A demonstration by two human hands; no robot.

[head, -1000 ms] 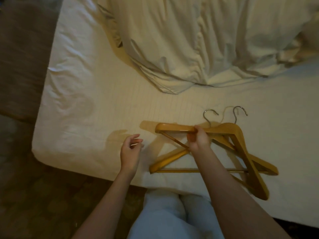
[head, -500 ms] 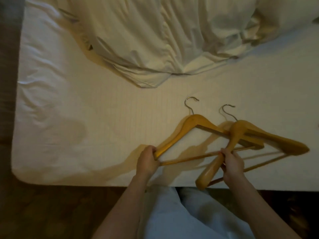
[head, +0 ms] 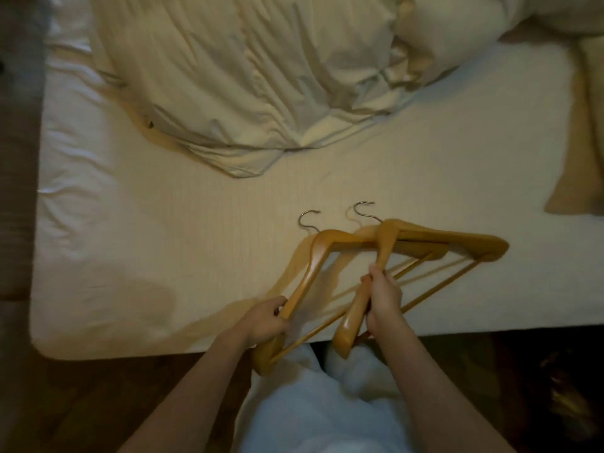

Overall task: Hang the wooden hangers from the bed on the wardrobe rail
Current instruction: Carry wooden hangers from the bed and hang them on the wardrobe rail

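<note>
Two wooden hangers with metal hooks lie across the near edge of the white bed (head: pixel 163 243). My left hand (head: pixel 266 318) grips the lower arm of the left hanger (head: pixel 327 246), whose end hangs past the mattress edge. My right hand (head: pixel 384 302) grips the near arm of the right hanger (head: pixel 457 240), which crosses over the left one. Both hooks point away from me, toward the duvet. No wardrobe rail is in view.
A crumpled cream duvet (head: pixel 261 76) covers the far half of the bed. A pillow corner (head: pixel 585 125) lies at the right edge. Dark floor (head: pixel 98 403) runs along the left and near sides. My light trousers (head: pixel 327 403) are below the hangers.
The left hand moved in and took hold of the left hanger. The right hand shifted onto the right hanger's arm. Both hangers slid toward me, their ends now over the bed edge.
</note>
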